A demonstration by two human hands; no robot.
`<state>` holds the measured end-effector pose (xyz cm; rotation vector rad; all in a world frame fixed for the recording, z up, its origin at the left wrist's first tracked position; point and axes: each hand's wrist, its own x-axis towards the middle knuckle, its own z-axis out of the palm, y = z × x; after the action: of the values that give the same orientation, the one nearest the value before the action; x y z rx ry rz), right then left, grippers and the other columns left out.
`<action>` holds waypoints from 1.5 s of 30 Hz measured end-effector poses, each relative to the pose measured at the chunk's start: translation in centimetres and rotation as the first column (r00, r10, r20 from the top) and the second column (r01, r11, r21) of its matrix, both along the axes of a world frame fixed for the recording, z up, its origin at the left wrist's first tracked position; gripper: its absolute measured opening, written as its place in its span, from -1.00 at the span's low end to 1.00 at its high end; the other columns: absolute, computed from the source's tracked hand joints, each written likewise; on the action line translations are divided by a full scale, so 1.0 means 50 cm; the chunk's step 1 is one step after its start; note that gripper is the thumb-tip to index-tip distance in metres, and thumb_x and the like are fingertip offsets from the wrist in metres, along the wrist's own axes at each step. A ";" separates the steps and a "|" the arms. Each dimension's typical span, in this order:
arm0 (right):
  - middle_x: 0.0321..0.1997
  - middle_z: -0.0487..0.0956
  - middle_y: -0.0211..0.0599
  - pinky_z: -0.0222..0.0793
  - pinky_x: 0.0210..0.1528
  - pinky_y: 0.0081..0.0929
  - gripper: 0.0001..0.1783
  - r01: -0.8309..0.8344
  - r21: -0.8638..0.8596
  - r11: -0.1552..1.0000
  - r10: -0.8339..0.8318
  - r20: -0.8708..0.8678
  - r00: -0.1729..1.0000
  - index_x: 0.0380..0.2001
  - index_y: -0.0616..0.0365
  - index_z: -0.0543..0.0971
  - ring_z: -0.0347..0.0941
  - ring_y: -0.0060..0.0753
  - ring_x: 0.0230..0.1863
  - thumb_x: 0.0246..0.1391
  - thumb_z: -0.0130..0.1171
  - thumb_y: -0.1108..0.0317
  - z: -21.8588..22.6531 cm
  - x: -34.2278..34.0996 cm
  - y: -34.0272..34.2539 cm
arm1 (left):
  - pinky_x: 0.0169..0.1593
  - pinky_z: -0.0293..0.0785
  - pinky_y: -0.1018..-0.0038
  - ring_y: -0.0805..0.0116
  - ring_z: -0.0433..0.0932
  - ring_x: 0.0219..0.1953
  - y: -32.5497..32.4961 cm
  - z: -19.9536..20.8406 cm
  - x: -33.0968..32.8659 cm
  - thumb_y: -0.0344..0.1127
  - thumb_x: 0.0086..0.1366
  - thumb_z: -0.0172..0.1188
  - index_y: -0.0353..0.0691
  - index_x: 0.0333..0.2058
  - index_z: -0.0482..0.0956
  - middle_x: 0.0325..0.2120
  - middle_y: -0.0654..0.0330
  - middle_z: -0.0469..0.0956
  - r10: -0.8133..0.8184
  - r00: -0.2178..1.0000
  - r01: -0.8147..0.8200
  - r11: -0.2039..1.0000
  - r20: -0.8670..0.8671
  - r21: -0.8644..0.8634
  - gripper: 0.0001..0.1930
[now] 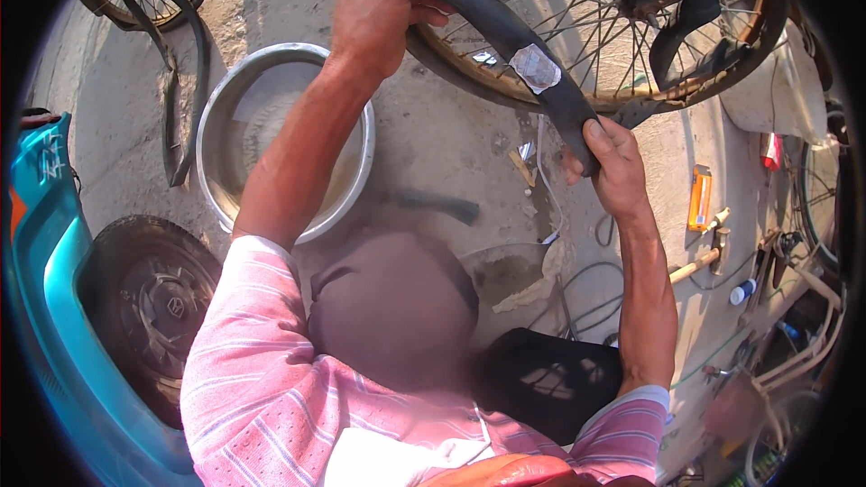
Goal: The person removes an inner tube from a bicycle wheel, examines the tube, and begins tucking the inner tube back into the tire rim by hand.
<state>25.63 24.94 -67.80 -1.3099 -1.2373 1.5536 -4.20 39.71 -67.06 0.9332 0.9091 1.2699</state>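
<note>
A black rubber inner tube (494,22) is stretched between my two hands, in front of a spoked wheel (591,27). A silvery patch (536,68) sits on the tube, closer to my right hand. My left hand (379,13) grips the tube at the upper end, thumb on top and fingers beneath. My right hand (615,162) holds the lower end, its thumb pressed on the rubber. More of the tube hangs over the wheel at the upper right.
A metal basin (207,126) of water stands on the left, beside another loose tube (200,45). A teal vehicle body (72,261) with a wheel (162,307) lies at the lower left. To the right are an orange-yellow box (699,198), a hammer (699,263) and a whitish bucket (776,95).
</note>
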 end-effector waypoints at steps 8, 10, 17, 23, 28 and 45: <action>-0.43 0.59 -0.19 0.43 -0.22 -0.27 -0.60 -0.120 0.202 0.972 0.005 0.493 0.870 -0.27 0.25 0.63 0.53 -0.22 -0.35 0.39 0.20 0.07 -0.050 -0.097 -0.009 | 0.15 0.60 0.21 0.18 0.71 -0.04 -0.024 -0.065 -0.075 0.08 0.60 0.04 -0.44 0.19 0.50 -0.12 0.04 0.71 -0.287 0.955 0.275 0.951 0.073 0.145 -0.41; -0.38 0.60 -0.15 0.44 -0.18 -0.21 -0.64 -0.189 0.263 0.946 0.005 0.571 0.821 -0.25 0.24 0.64 0.54 -0.07 -0.30 0.35 0.23 0.10 -0.063 -0.117 -0.012 | 0.21 0.57 0.20 0.14 0.70 0.03 -0.069 -0.094 -0.068 0.15 0.48 0.22 -0.45 0.22 0.48 -0.06 0.00 0.70 -0.446 0.893 0.422 0.876 0.061 0.234 -0.31; -0.09 0.69 -0.13 0.52 0.08 -0.16 -0.70 -0.238 0.588 0.773 -0.222 0.602 0.767 -0.09 0.13 0.72 0.61 0.06 0.02 0.22 0.32 0.19 -0.081 -0.101 -0.005 | 0.10 0.60 0.31 0.23 0.69 -0.11 -0.075 -0.098 -0.104 -0.39 0.39 0.26 -0.31 -0.08 0.65 -0.23 0.05 0.70 -0.407 0.894 0.427 0.901 -0.188 0.077 -0.82; -0.25 0.73 -0.41 0.50 -0.08 -0.55 -0.70 0.515 0.278 0.811 -0.582 0.467 0.666 -0.06 0.24 0.74 0.58 -0.62 -0.20 0.31 0.34 0.23 -0.136 0.151 0.045 | 0.12 0.57 0.29 0.22 0.68 -0.09 -0.066 -0.099 -0.146 -0.40 0.40 0.21 -0.36 -0.08 0.64 -0.23 0.06 0.69 -0.364 0.910 0.391 0.913 -0.200 0.118 -0.80; 0.08 0.66 -0.16 0.51 0.13 -0.19 -0.56 -0.177 0.618 0.766 -0.592 0.785 0.181 0.09 0.06 0.65 0.61 -0.06 0.10 0.10 0.37 0.38 -0.122 0.246 0.030 | 0.09 0.60 0.34 0.25 0.71 -0.12 -0.017 -0.118 -0.177 -0.46 0.43 0.20 -0.37 -0.08 0.68 -0.25 0.04 0.73 -0.223 0.966 0.245 0.952 -0.133 0.182 -0.83; -0.07 0.56 -0.24 0.30 0.12 -0.12 -0.58 -0.716 0.114 0.689 -0.355 0.914 -0.196 0.03 0.04 0.55 0.48 -0.12 0.04 0.04 0.19 0.50 -0.044 0.317 0.048 | -0.14 0.66 0.49 0.51 0.68 -0.30 0.068 -0.183 -0.219 -0.13 0.49 0.31 -0.21 -0.09 0.67 -0.31 0.26 0.72 -0.067 0.989 0.055 0.994 -0.131 -0.092 -0.74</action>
<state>41.50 27.32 -69.99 -1.7038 -2.7941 -0.5821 -15.13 43.09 -76.20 0.9778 1.0259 1.1164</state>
